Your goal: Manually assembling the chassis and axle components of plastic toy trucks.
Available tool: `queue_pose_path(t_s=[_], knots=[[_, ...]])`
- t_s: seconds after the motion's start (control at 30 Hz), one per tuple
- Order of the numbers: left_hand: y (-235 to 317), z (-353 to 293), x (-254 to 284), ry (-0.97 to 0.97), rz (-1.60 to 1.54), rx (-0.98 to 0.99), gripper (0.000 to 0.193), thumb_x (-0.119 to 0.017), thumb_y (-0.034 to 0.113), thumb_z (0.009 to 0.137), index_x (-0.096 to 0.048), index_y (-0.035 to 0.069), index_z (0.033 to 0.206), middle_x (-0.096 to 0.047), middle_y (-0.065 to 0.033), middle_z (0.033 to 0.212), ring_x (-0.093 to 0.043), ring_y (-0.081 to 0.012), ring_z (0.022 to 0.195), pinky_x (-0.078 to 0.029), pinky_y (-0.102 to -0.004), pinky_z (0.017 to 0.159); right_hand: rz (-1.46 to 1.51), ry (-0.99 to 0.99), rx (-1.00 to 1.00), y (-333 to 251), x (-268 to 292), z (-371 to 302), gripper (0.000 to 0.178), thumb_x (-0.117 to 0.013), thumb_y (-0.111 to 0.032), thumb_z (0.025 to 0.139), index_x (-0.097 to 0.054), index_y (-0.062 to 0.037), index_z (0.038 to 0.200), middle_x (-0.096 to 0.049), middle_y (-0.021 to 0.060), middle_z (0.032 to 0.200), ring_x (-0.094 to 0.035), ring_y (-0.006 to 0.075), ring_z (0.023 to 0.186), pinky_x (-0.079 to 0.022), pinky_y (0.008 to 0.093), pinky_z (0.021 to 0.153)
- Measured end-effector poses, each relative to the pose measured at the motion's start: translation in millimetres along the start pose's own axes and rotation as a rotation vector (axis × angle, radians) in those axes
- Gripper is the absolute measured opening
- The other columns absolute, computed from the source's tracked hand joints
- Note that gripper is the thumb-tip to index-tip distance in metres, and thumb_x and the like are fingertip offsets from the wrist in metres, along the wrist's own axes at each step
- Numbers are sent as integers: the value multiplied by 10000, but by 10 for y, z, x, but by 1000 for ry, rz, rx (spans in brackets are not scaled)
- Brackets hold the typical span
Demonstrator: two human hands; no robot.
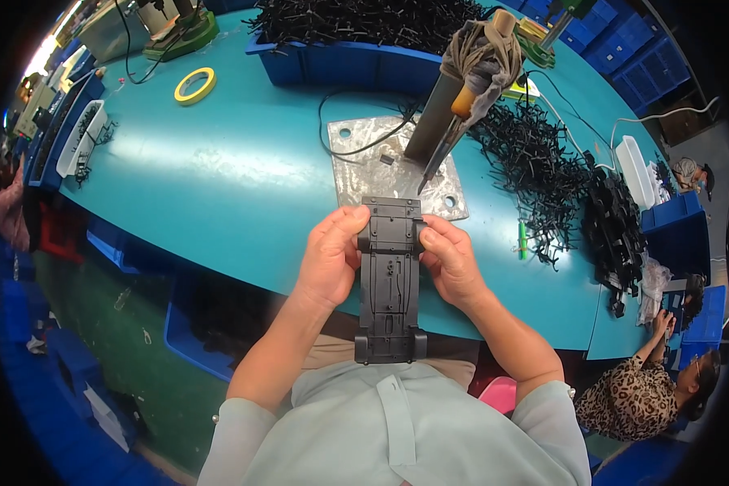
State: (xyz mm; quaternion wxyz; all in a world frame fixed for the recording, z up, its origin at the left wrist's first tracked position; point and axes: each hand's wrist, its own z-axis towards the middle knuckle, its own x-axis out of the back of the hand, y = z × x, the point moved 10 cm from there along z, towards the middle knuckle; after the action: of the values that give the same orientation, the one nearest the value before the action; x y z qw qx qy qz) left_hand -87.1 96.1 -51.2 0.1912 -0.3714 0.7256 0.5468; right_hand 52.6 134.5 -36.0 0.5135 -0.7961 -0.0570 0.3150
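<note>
Between my two hands is a long black plastic chassis-like part [392, 279], with raised ribs, small holes and wider blocks at both ends. My left hand [332, 253] grips its far left edge, thumb on top. On the opposite edge, my right hand [452, 257] pinches it the same way. The part's near end hangs over my lap, in front of the table edge. Just beyond its far end lies a scuffed metal plate [356, 174] with a post [431, 121] standing on it. A soldering-iron-like tool with a pointed tip [439, 162] is fixed beside the post, wrapped in cloth.
A blue bin [340, 69] heaped with black plastic pieces stands at the back. More loose black pieces [535, 162] and stacked black parts [611, 231] lie on the right. Yellow tape [195, 86] rests at the left. Another person [644, 389] works at the lower right.
</note>
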Motion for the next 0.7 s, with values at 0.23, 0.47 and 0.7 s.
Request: queue_pose_path(t_s=[0.23,0.47,0.7], knots=[[35,-363,162,202,95,-105,76,-591,197,888,-599,131,852,-564,82,741,-481,-14,632,-325,-175,531,-199,-100,58,-15,-309,-23,210,-541,-164,914,-595,-18,1055,-575,-37,885,-479,46,796,-408,234,734],[-29,-640,99,208,238,-316,53,-542,83,903,-578,52,879,-522,51,812,-471,-32,775,-408,-204,697,-223,123,126,46,-360,-239,91,-540,-130,915,-543,-54,863,-500,-44,818,-432,46,775,-379,216,679],[37,-822,15,193,210,-431,114,-561,67,919,-517,53,815,-443,72,770,-387,-18,728,-358,-190,640,-230,145,258,-30,-528,-437,97,-506,-100,930,-529,-50,850,-513,-36,783,-435,44,718,-372,202,635]])
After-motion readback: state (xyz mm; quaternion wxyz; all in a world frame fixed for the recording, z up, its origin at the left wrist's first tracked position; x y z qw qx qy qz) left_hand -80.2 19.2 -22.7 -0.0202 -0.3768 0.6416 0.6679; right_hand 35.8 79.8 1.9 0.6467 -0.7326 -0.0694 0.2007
